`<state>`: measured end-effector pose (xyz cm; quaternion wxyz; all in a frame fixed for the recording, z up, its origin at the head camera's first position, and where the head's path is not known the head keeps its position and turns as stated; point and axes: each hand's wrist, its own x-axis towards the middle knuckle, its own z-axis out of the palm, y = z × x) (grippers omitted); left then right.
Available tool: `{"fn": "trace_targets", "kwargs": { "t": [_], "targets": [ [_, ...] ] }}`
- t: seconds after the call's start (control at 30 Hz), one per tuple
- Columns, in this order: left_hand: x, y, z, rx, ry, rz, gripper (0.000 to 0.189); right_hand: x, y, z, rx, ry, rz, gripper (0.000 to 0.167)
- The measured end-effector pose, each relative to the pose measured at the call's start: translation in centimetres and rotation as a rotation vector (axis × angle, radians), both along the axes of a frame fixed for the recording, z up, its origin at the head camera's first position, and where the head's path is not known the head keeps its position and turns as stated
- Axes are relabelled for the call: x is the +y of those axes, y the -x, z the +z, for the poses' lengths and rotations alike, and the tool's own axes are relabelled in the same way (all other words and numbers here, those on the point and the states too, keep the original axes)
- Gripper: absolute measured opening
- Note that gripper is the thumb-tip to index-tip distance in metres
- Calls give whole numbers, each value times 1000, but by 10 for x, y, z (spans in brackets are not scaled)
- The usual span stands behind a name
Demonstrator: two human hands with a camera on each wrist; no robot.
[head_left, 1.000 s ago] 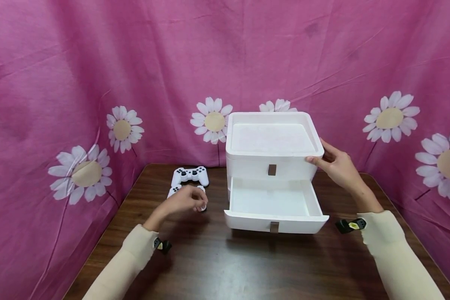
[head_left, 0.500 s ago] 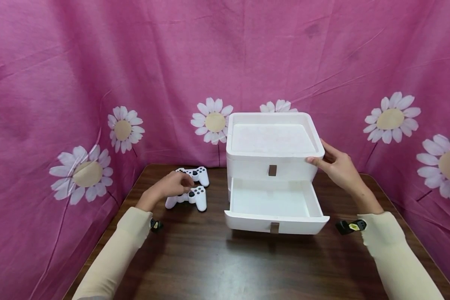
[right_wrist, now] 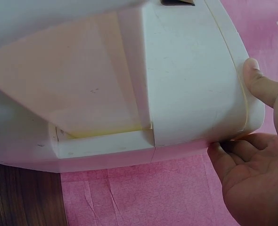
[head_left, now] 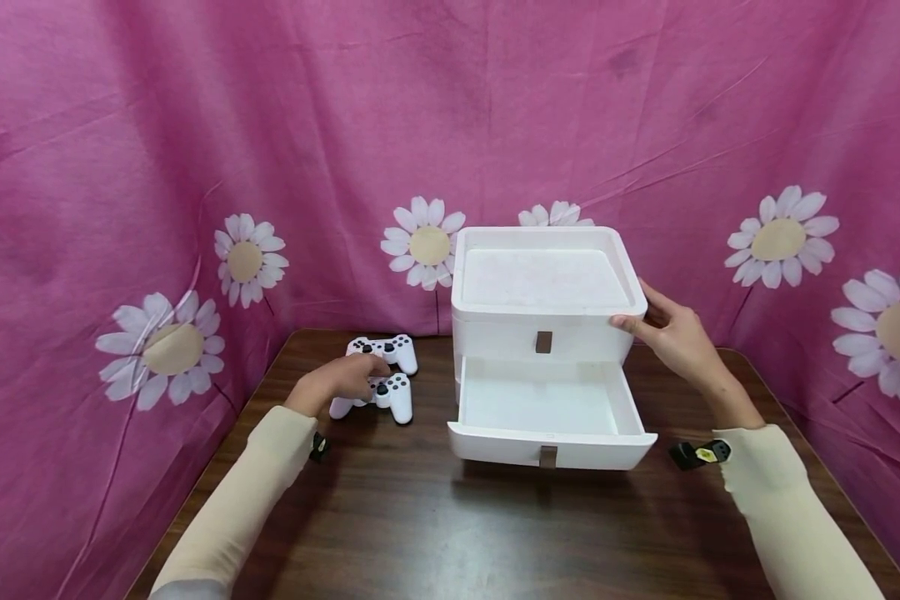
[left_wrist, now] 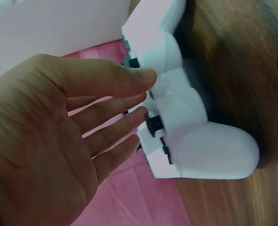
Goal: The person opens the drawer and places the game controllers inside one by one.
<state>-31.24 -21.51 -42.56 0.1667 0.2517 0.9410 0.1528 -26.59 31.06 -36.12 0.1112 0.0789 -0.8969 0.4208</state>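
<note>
In the head view, my left hand (head_left: 339, 380) is over the left part of the nearer white game controller (head_left: 399, 398). Its thumb and fingers reach toward that controller's thumbsticks in the left wrist view, relaxed and not closed round it; whether the tips touch cannot be told. A second white game controller (head_left: 403, 353) lies just behind, partly covered by the hand. My right hand (head_left: 673, 335) grips the upper right corner of a white drawer unit (head_left: 495, 335), thumb on the front and fingers along the side. The unit's lower drawer (head_left: 506, 446) is pulled out, with nothing inside.
The upper drawer, with a brown pull tab (head_left: 543, 342), is closed. A shallow tray top (head_left: 461, 275) caps the unit. Everything stands on a dark wooden table (head_left: 450, 533), and a pink flowered cloth (head_left: 330, 125) hangs behind and at both sides.
My left hand has shifted left from the nearer controller's right grip, uncovering that side, then dipped slightly toward the viewer. The right hand and the drawer unit stay in place.
</note>
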Motion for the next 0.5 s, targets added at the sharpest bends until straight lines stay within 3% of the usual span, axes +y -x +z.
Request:
{"fn": "trace_targets", "kwargs": {
  "t": [0.23, 0.5],
  "targets": [
    [6, 3, -12, 28, 89, -41, 65, 0, 0, -1, 5, 6, 0, 89],
    [7, 4, -16, 94, 121, -45, 56, 0, 0, -2, 5, 13, -6, 89]
  ]
}}
